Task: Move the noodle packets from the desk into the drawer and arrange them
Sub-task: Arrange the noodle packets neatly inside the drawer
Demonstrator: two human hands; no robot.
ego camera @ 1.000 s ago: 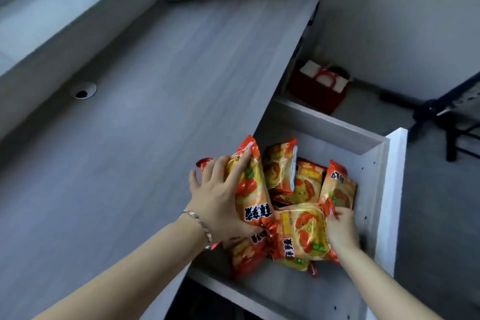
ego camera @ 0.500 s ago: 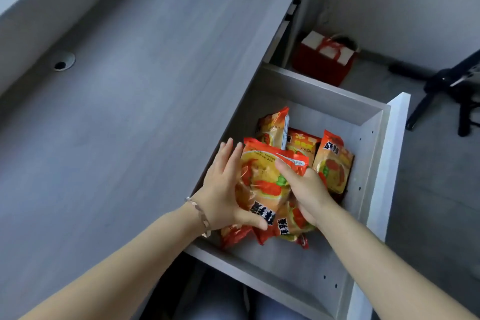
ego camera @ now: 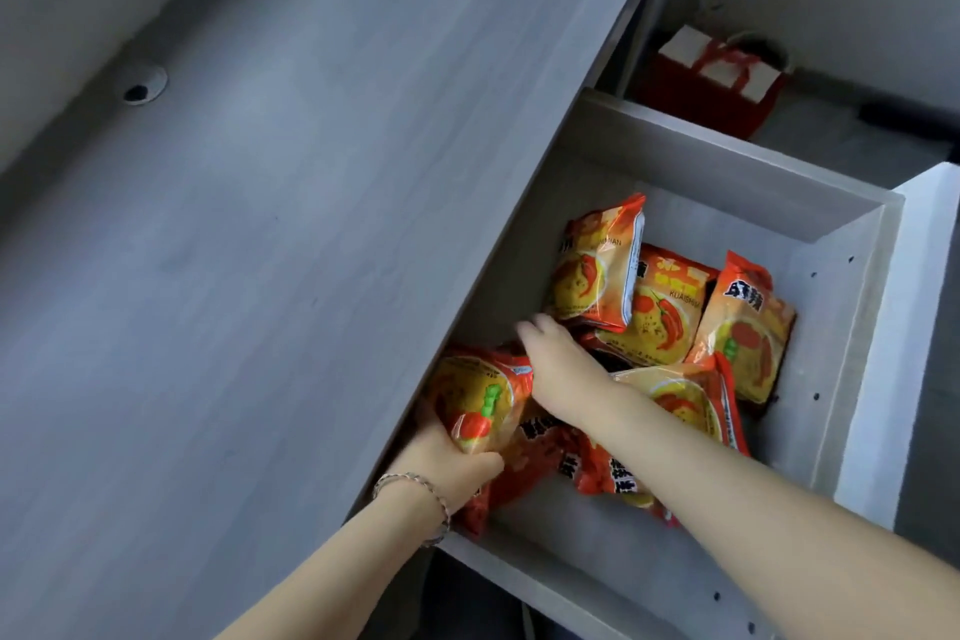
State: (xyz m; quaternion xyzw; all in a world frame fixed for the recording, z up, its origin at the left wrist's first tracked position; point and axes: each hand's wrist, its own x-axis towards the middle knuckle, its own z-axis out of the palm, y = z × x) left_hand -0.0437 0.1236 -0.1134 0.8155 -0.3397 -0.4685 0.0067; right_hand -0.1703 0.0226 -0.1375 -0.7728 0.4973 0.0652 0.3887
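Several orange-and-red noodle packets lie in the open grey drawer [ego camera: 691, 156] beside the desk [ego camera: 260, 276]. My left hand [ego camera: 447, 457] grips the near-left noodle packet [ego camera: 480, 398] from below, against the drawer's left wall. My right hand [ego camera: 558, 359] reaches across the pile and rests on that same packet's upper right edge; its fingertips are blurred. Three packets stand or lean at the back: one upright [ego camera: 597, 270], one flat [ego camera: 657, 312], one at the right [ego camera: 743, 333]. More packets [ego camera: 685, 400] lie under my right forearm.
The drawer front [ego camera: 914, 327] is white and stands at the right. A red gift bag [ego camera: 711, 83] sits on the floor behind the drawer. The desk top has a round cable hole [ego camera: 143, 86] at the left. Bare drawer floor shows at the near end.
Both hands and the packet they hold have moved left and down, from the middle of the pile to the drawer's left wall. The camera has tilted down.
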